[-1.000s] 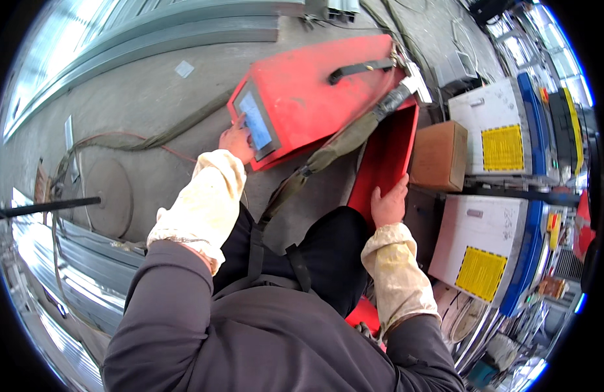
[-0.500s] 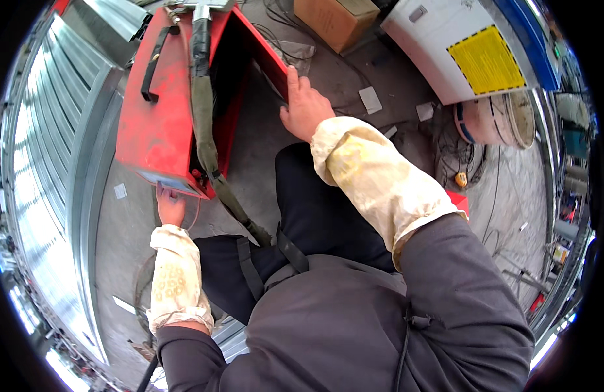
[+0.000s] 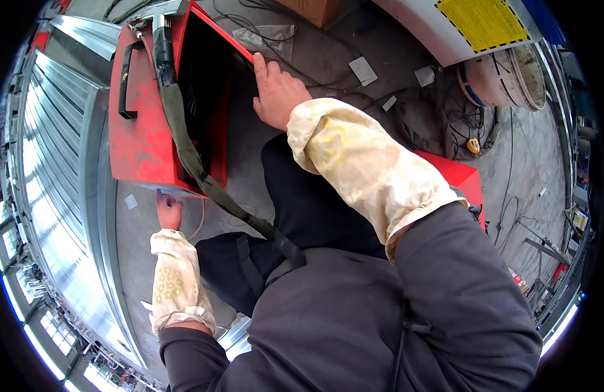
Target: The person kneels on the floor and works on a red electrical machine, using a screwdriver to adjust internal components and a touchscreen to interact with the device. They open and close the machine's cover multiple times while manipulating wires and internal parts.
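A red metal equipment case (image 3: 142, 124) stands on the floor ahead of me, its dark inside exposed on the right. My right hand (image 3: 278, 95) touches the near corner of the case's red side panel (image 3: 218, 29), index finger stretched and thumb apart. Under the near face of the case is my left hand (image 3: 169, 210), its index finger reaching up to that face and its thumb held away. What that fingertip meets is hidden. A green-sleeved cable (image 3: 178, 124) hangs from the top of the case down toward my lap. A black handle (image 3: 125, 81) sits on the case.
Ribbed metal sheets (image 3: 57, 144) lie along the left. At the right stand a dirty white bucket (image 3: 498, 78) and a white cabinet (image 3: 439, 29), with loose black cables (image 3: 459, 127) below. Beside my right arm is a red box (image 3: 455, 179); a cardboard box (image 3: 315, 10) stands farther off.
The red side panel has swung in toward the case, with my right hand moving left along with it. My left hand's index finger stays at the near face. The whole view has shifted slightly.
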The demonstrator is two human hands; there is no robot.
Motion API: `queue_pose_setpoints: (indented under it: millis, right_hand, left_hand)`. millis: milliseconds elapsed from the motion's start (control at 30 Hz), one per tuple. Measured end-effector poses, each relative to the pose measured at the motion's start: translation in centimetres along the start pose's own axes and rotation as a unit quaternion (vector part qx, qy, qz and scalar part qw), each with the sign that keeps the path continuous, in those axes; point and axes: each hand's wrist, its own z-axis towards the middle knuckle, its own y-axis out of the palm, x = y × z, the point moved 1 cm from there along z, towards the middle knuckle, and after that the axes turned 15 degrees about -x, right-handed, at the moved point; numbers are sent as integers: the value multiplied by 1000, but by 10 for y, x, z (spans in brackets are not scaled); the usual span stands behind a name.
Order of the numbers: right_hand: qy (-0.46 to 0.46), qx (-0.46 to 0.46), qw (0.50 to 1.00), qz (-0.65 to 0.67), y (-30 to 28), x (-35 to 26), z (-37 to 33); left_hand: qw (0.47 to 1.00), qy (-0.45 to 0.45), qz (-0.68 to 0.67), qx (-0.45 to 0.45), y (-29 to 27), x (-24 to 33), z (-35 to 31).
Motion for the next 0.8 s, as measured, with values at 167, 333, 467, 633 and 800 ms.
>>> queue_pose_setpoints:
  millis: [167, 333, 467, 633, 800]
  right_hand:
    - [8, -6, 1000, 0, 0, 2, 1]
    - [6, -6, 1000, 6, 0, 1, 2]
    - [5, -5, 1000, 8, -2, 1, 1]
    - [-7, 2, 1000, 22, -4, 2, 0]
    - [-7, -7, 1000, 28, -7, 5, 1]
  left_hand:
    - [997, 0, -73, 16, 3, 1, 2]
    - [988, -13, -148, 32, 9, -14, 7]
    - [972, -41, -229, 34, 13, -16, 8]
    - [968, -56, -242, 28, 14, -17, 8]
    - [970, -48, -239, 23, 12, -19, 11]
